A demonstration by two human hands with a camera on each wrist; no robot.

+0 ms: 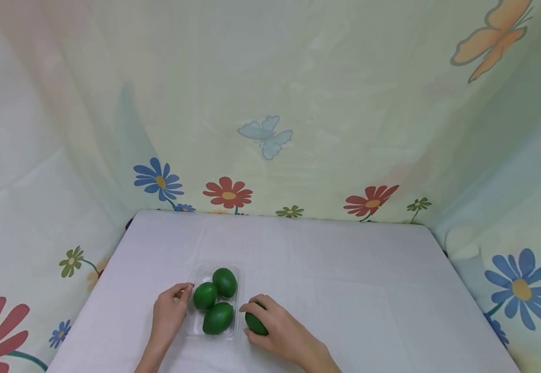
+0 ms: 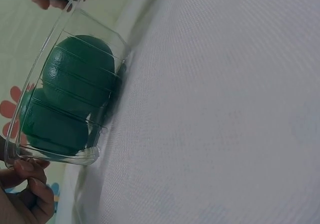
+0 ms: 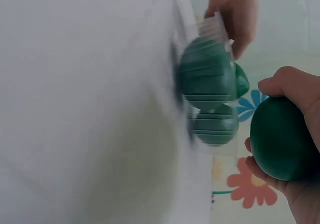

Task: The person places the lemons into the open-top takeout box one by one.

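Note:
Three smooth green limes (image 1: 218, 318) lie in a clear plastic container (image 1: 195, 331) on the table. My left hand (image 1: 169, 312) is at the container's left side, pinching its rim between thumb and fingers, as the left wrist view shows close up. In my right hand (image 1: 281, 326) is another green lime (image 3: 282, 139), gripped with the fingers curled round it. This hand is just right of the container, apart from its wall. Ridged container walls (image 3: 212, 97) partly blur the limes inside in the right wrist view.
A white cloth covers the table (image 1: 345, 290), stretching back and to the right of the hands. Behind it hangs a pale curtain (image 1: 326, 129) printed with flowers and butterflies, which also closes in both sides.

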